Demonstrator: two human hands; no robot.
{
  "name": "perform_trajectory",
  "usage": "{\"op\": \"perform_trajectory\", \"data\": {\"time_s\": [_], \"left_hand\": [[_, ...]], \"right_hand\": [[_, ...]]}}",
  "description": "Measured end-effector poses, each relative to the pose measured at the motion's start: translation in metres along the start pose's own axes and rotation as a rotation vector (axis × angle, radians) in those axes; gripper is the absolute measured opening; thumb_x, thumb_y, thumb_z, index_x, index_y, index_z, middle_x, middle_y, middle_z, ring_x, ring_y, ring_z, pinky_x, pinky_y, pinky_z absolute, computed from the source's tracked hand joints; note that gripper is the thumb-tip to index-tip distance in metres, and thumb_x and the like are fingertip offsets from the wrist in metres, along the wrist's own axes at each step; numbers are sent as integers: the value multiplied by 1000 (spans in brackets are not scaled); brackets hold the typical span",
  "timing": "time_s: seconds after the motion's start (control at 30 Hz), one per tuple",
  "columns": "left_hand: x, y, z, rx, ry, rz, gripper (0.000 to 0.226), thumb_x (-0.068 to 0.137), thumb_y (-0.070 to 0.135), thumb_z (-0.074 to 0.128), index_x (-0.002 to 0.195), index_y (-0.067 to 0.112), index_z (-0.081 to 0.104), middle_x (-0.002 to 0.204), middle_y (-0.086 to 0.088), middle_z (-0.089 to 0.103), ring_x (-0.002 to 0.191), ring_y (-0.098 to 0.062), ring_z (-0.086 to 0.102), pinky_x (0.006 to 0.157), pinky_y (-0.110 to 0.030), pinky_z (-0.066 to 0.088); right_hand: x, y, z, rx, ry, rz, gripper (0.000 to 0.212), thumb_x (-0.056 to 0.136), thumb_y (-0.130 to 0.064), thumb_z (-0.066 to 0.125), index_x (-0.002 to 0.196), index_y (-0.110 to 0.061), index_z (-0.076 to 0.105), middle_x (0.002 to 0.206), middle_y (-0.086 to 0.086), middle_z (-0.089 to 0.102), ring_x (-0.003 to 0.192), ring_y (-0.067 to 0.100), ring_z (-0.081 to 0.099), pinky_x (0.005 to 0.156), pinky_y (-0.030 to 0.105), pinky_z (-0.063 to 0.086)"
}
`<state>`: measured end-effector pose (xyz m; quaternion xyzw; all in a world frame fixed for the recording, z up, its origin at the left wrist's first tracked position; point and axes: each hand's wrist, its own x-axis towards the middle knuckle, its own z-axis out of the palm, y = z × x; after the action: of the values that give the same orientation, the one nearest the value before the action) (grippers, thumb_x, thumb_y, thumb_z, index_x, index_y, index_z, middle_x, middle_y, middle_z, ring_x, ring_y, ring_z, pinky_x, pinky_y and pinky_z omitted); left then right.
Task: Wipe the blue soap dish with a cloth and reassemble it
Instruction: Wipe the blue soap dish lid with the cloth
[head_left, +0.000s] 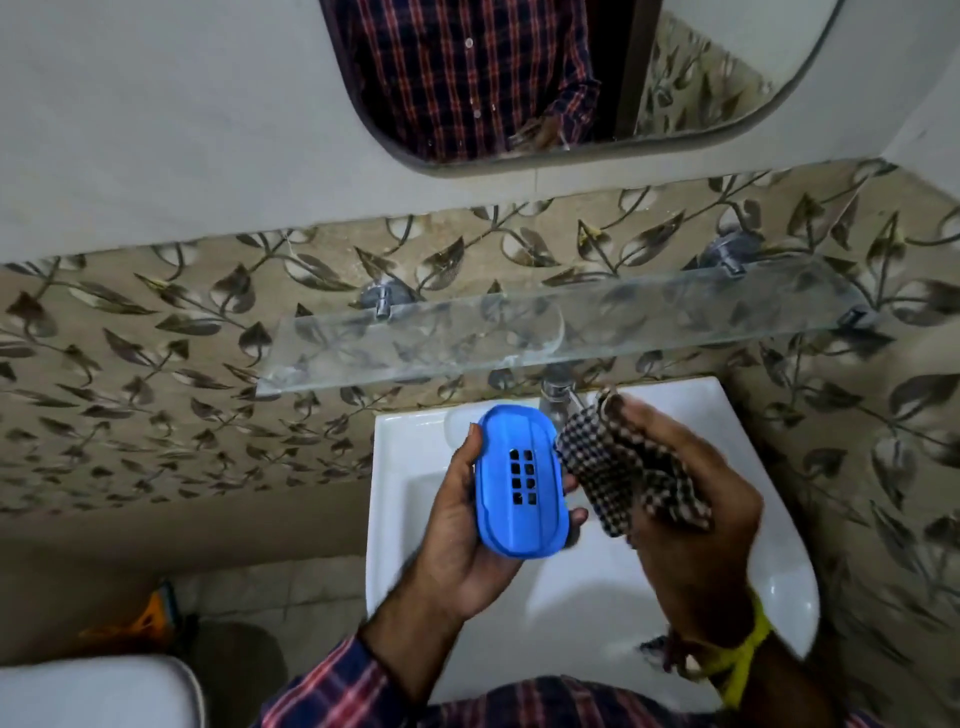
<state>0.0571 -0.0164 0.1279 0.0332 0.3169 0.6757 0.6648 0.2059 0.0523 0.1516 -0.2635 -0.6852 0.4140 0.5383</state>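
Observation:
My left hand grips the blue soap dish over the white basin, thumb on its left edge and fingertips showing at its right edge. The dish is oval, with a patch of small rectangular drain holes in the face turned toward me. My right hand holds a bunched brown-and-white checked cloth just right of the dish. The cloth's left edge sits close against the dish's upper right rim; whether they touch is unclear.
A white wash basin lies below both hands, with a chrome tap at its back. A glass shelf juts from the leaf-patterned tiles above it. A mirror hangs higher up. An orange object sits on the floor at left.

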Motion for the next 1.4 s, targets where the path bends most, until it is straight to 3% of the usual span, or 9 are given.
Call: {"op": "perform_trajectory", "data": {"time_s": [0.07,0.23,0.4,0.63,0.8,0.97,1.1,1.27,1.4], "left_hand": [[-1,-5,-11,-79,10,-71,67,90,53,53,133,3,62,121,-21,63,102,-36,65,85,-54,56],[4,-22,-20,-52,96,-85,57,94,49,47,138,15,57,118,-13,71,102,-29,68,90,-41,54],[7,-29,-23,35,132,-70,70,94,62,39,145,16,51,122,-14,68,104,-28,67,88,-39,57],[14,-22,-30,93,83,-7,60,98,65,32,133,28,64,117,-8,73,99,-24,72,83,-39,59],[17,-28,-32,105,110,-22,61,97,63,36,124,22,71,119,-11,73,105,-25,71,87,-38,57],[14,-28,-34,89,73,4,59,94,63,38,131,26,66,120,-10,73,103,-25,72,82,-38,61],[20,-30,-32,130,84,2,63,99,62,30,118,22,75,115,-10,75,103,-24,73,80,-36,61],[24,-15,-27,128,59,56,59,100,65,29,129,30,67,114,-9,72,102,-24,68,89,-39,54],[26,-30,-25,173,89,9,61,101,64,29,130,27,66,124,-8,71,108,-23,70,87,-37,59]], "right_hand": [[10,5,-5,-283,-32,-27,41,74,6,73,114,0,70,121,17,69,115,29,66,98,52,53],[-2,7,24,-672,-483,-118,46,72,-2,63,116,-8,71,125,8,67,112,30,62,100,37,45],[7,16,32,-647,-555,-41,33,78,-5,61,108,-8,75,108,9,69,99,30,61,91,28,39],[-13,2,24,-667,-695,-139,37,71,-2,68,108,-8,71,107,10,65,91,30,65,79,38,56],[9,2,42,-659,-562,1,30,75,2,63,102,-6,71,109,11,63,91,30,65,78,41,56],[-5,-10,35,-676,-690,-18,41,64,4,74,104,-3,72,99,14,66,82,30,68,75,38,60],[24,-4,46,-545,-435,73,22,74,5,64,92,-2,74,86,15,67,79,30,65,75,44,55],[-4,-22,31,-550,-708,8,32,71,-6,61,99,-7,74,91,10,64,80,30,67,68,42,59],[16,-8,35,-618,-540,50,22,80,-8,56,95,-10,73,90,1,56,83,25,63,74,38,55]]}}
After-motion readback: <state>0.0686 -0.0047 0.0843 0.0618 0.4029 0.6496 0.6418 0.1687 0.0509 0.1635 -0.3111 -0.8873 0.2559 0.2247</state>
